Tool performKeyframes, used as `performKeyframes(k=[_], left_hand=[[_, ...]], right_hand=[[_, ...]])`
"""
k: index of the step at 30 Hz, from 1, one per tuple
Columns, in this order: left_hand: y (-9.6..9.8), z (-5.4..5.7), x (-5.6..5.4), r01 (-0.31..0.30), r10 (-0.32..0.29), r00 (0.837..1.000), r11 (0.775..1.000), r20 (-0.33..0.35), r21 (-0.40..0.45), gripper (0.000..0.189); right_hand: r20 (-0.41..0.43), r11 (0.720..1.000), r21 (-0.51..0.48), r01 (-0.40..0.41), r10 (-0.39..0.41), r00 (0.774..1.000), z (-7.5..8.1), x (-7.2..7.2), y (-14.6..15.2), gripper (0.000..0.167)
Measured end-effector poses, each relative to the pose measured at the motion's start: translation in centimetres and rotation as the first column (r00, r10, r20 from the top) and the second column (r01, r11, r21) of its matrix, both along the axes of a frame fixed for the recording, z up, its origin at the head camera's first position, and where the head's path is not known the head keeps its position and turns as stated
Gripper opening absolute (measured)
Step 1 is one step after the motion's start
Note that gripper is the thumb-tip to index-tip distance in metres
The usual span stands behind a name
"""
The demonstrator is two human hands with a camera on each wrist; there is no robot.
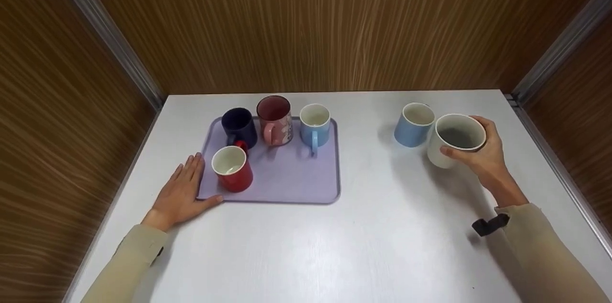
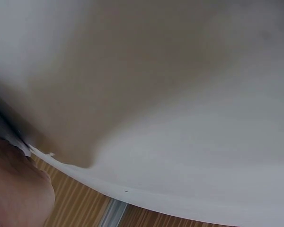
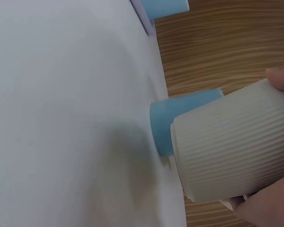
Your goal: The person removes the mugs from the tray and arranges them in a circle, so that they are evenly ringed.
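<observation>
A lilac tray lies at the left of the table. On it stand a red mug, a dark blue mug, a pink mug and a light blue mug. My left hand lies flat against the tray's near left corner, fingers straight. At the right, my right hand grips a white mug round its upper part. The right wrist view shows that the white mug has ribbed sides and is held off the table. Just behind it stands another blue mug.
The white table is bounded by a wood-grain panel at the back and similar panels at both sides. Metal strips run up the corners. A dark band sits at the right wrist.
</observation>
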State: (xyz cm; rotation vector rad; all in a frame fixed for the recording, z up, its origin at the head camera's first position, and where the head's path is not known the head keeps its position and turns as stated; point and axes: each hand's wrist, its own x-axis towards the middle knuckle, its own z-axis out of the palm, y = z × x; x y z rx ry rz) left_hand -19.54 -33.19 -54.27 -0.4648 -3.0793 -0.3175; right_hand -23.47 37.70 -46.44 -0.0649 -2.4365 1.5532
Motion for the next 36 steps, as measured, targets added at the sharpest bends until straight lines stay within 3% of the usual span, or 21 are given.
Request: performKeyframes(k=[6, 17, 25, 36], left_hand=[[0.0, 0.1, 0.1, -0.002, 0.002, 1.0, 1.0, 0.003, 0.001, 0.12], [0.0, 0.3, 0.0, 0.0, 0.0, 1.0, 1.0, -0.022, -0.001, 0.119], [0.0, 0.0, 0.0, 0.0, 0.0, 1.0, 1.0, -0.001, -0.007, 0.12], [0.0, 0.1, 0.1, 0.001, -0.001, 1.0, 1.0, -0.01, -0.001, 0.119]], right_hand=[[0.037, 0.999, -0.019, 0.03, -0.03, 0.999, -1.1, -1.2, 0.7, 0.098], [0.08, 0.997, -0.025, 0.069, -0.067, 0.995, -1.7, -2.8, 1.2, 0.097], [0.132, 0.998, -0.007, 0.064, -0.062, 0.989, -1.9, -3.3, 1.6, 0.102], [0.116, 0.999, -0.032, 0.035, -0.031, 0.993, -2.1, -3.8, 2.2, 0.097]])
